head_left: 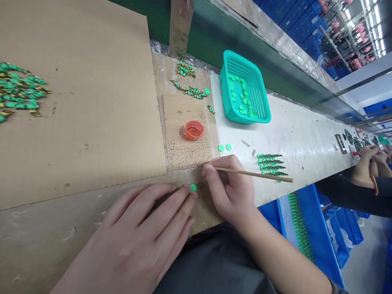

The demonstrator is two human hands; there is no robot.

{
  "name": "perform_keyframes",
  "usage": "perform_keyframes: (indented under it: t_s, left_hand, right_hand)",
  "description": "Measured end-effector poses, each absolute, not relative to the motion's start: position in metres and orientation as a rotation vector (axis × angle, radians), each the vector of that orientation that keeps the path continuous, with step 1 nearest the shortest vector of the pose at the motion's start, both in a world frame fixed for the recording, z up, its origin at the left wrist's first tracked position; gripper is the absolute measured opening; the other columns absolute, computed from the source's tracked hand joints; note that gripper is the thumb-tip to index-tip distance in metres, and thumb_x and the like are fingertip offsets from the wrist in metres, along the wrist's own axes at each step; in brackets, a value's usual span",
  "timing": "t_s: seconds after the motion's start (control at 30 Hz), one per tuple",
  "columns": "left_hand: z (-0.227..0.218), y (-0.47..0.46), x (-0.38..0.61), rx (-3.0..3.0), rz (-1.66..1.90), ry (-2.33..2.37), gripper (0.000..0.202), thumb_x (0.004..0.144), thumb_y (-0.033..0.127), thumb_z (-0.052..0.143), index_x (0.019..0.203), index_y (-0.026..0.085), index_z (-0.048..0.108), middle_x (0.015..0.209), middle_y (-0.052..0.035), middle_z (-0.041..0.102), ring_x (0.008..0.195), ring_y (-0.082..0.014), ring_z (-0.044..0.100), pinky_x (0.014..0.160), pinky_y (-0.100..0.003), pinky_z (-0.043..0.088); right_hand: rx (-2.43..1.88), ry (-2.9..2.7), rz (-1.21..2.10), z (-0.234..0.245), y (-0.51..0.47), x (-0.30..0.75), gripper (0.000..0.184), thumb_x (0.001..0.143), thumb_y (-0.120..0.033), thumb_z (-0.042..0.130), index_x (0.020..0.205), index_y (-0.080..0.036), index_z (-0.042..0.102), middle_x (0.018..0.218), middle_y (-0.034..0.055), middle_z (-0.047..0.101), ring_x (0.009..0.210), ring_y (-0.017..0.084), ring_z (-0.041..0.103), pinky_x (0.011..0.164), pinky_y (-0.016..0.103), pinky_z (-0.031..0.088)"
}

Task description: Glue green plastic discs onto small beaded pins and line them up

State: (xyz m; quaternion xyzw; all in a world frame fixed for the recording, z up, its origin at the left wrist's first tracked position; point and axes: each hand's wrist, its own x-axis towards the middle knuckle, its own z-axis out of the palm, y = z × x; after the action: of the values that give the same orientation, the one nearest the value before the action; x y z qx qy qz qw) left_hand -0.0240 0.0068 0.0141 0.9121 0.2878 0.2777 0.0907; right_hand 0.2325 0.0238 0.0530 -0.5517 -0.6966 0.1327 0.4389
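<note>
My left hand [150,228] lies low over the bench, its fingertips closed on a small green disc [193,188]. In my right hand [231,188] a thin wooden stick [254,173] is pinched between thumb and fingers. Its working tip is largely hidden by my fingers, close to the edge of a speckled cardboard piece [188,155]. On that cardboard stands a small red cup [194,130] with liquid in it. Two loose green discs [225,148] lie just beyond my right hand.
A teal basket [266,110] holds several green discs. Small green, black and yellow pieces [194,92] lie in piles near it and on the large cardboard [92,102] at left. Rows of green discs with dark strips [271,162] lie at right. Another person's hands [369,153] work farther along.
</note>
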Motion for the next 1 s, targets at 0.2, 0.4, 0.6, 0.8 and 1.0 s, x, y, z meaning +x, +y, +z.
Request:
perform_keyframes:
  t_s: [0.2,0.4,0.6,0.8,1.0]
  left_hand:
    - [0.011,0.004,-0.027,2.676,0.812,0.859,0.042,0.121,0.027,0.067,0.16,0.027,0.084,0.167,-0.0117,0.083,0.154,-0.0408,0.077,0.14,-0.066,0.056]
    - [0.01,0.001,-0.031,2.527,0.81,0.916,0.055,0.118,0.028,0.075,0.172,0.036,0.078,0.169,-0.007,0.083,0.16,-0.0367,0.078,0.148,-0.064,0.058]
    - [0.012,0.0,-0.031,2.521,0.777,0.912,0.062,0.12,0.027,0.072,0.181,0.037,0.07,0.173,-0.0062,0.081,0.164,-0.0379,0.074,0.149,-0.065,0.055]
    - [0.013,0.0,-0.032,2.485,0.792,0.909,0.063,0.118,0.026,0.076,0.18,0.039,0.072,0.172,-0.0058,0.082,0.163,-0.0385,0.076,0.148,-0.065,0.057]
    - [0.013,0.0,-0.031,2.534,0.78,0.894,0.059,0.119,0.028,0.074,0.178,0.036,0.074,0.171,-0.0067,0.082,0.162,-0.0384,0.075,0.149,-0.066,0.056]
  right_hand:
    - [-1.356,-1.596,0.39,0.058,0.004,0.23,0.015,0.119,-0.015,0.077,0.121,-0.03,0.075,0.101,0.0016,0.085,0.087,0.02,0.086,0.08,0.036,0.075]
    - [-1.287,-1.705,0.53,0.059,-0.011,0.229,0.016,0.121,-0.014,0.076,0.122,-0.03,0.072,0.101,0.0018,0.087,0.086,0.021,0.089,0.078,0.036,0.078]
    - [-1.257,-1.776,0.506,0.057,-0.007,0.23,0.017,0.121,-0.014,0.075,0.122,-0.03,0.07,0.101,0.0016,0.086,0.086,0.02,0.086,0.077,0.036,0.076]
    - [-1.255,-1.806,0.49,0.057,-0.007,0.23,0.018,0.119,-0.015,0.075,0.124,-0.031,0.07,0.1,0.0016,0.085,0.085,0.021,0.086,0.076,0.037,0.075]
    - [-1.255,-1.812,0.487,0.058,-0.006,0.229,0.019,0.12,-0.013,0.073,0.123,-0.031,0.067,0.1,0.0015,0.084,0.085,0.02,0.084,0.077,0.036,0.075]
